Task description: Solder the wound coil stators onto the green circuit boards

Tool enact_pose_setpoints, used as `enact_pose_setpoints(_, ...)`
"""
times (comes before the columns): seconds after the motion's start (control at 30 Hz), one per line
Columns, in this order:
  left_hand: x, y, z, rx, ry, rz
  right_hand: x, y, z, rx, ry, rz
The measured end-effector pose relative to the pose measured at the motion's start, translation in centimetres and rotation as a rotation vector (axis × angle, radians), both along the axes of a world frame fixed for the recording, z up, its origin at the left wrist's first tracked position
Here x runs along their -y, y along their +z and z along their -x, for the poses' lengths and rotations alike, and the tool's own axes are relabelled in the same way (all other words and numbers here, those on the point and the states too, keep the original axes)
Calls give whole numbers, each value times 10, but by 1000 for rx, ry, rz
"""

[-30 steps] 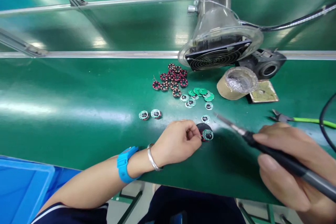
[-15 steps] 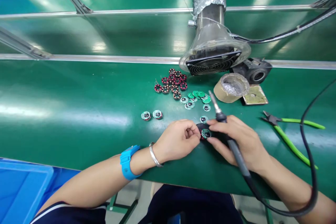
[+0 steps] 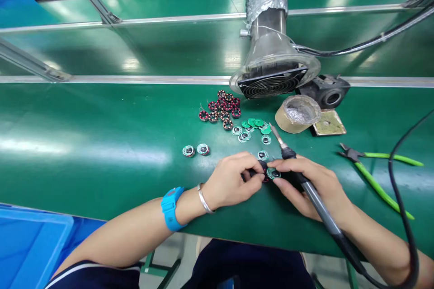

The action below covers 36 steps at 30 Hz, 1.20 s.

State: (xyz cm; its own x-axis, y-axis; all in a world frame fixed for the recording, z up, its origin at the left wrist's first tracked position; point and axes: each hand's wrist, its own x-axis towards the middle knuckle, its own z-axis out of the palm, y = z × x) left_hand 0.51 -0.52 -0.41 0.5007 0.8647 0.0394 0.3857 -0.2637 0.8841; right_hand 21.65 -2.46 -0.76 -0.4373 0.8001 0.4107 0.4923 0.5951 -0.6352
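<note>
Between the thumb and forefinger of my right hand (image 3: 315,187) is a small round green circuit board (image 3: 273,173). The same hand also holds a soldering iron (image 3: 313,198), its tip pointing up and away to the left. My left hand (image 3: 237,176) is closed at the left of the board, its fingertips on a red-and-black coil ring (image 3: 265,179), mostly hidden. A dark piece (image 3: 262,164) shows by those fingertips. One loose round board (image 3: 263,155) lies just beyond. Two coil rings topped with boards (image 3: 203,149) sit to the left.
Further back are a pile of red coil rings (image 3: 224,107) and several round boards (image 3: 252,123). A fume extractor hood (image 3: 274,76) hangs above. At the right are a roll-shaped tub (image 3: 293,119), a sponge tray (image 3: 328,123), a soldering iron stand (image 3: 330,92) and green-handled cutters (image 3: 373,180).
My right hand has shifted the circuit board slightly to the right, tilting it away from the coil ring. My left fingers have moved a little to the right, over the ring.
</note>
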Motion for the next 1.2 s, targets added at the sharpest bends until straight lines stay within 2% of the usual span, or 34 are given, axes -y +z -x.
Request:
enact_pose_setpoints(0.1,0,0,0,12,21,-9,1,-3,4,-38,-8,14)
enact_pose_setpoints(0.3,-1,2,6,30,11,198,1,-4,13,3,-13,-23)
enact_pose_setpoints(0.4,-2,2,9,50,-20,143,0,-1,15,19,-11,-51)
enact_pose_setpoints(0.57,-4,-1,11,6,-176,-101,-1,1,16,43,9,-52)
enact_pose_setpoints(0.7,-3,-3,11,-48,-154,-220,-1,-1,12,52,47,-49)
enact_pose_setpoints(0.8,-3,-3,10,-57,-163,-176,0,-3,10,24,36,-77)
enact_pose_setpoints(0.97,-4,0,8,-126,-76,44,3,-4,10,1,-8,-90)
enact_pose_setpoints(1.2,-2,-4,9,-92,-79,-48,5,-7,5,-78,-53,43)
